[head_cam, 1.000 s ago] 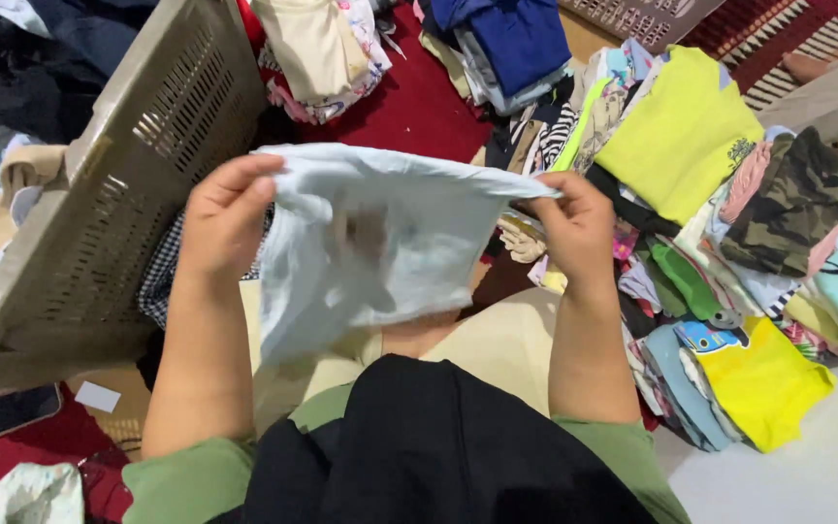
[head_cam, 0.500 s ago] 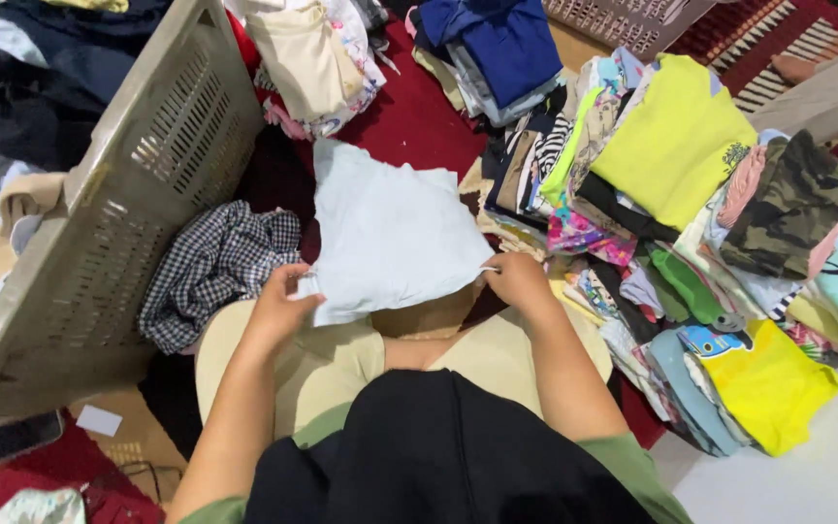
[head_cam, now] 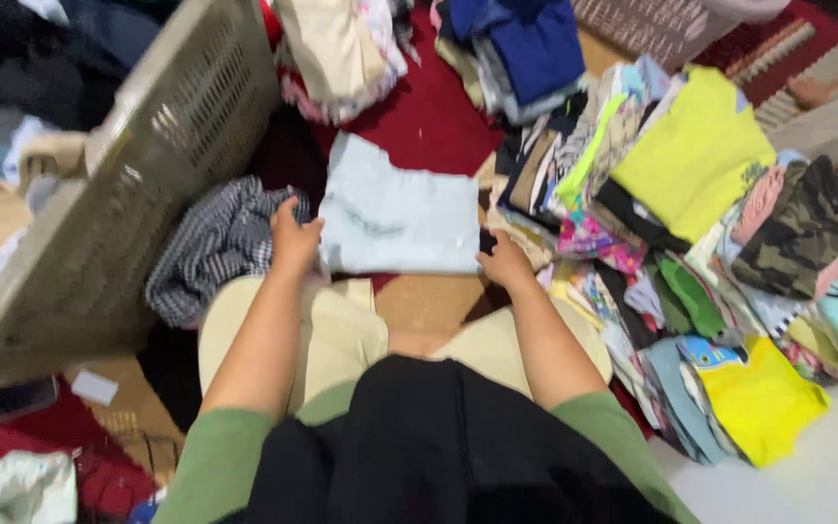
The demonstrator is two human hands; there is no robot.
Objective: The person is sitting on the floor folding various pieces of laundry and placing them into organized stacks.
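A seated person folds laundry on the floor. The pale blue garment [head_cam: 402, 218] lies flat on the red rug [head_cam: 419, 116] just beyond the person's knees, folded into a rough rectangle with its near edge straight across. The left hand [head_cam: 295, 241] closes narrowly on the garment's near left corner, fingers curled over the cloth. The right hand [head_cam: 504, 260] grips the near right corner in the same way, thumb side against the edge; both forearms reach forward from green sleeves.

Just to the left of the garment, touching the left hand, lies a crumpled black-and-white checked garment [head_cam: 215, 247]. Beyond it a beige lattice laundry basket [head_cam: 118, 184] is tipped on its side, its open mouth facing away to the left. To the right of the garment, sorted clothing is stacked in overlapping rows: a bright yellow-green shirt [head_cam: 695, 155] on top farther out, a camouflage piece [head_cam: 807, 223] beside it, and a yellow garment [head_cam: 758, 393] at the near end on the pale floor. A stack of blue clothing [head_cam: 535, 44] sits beyond the garment.
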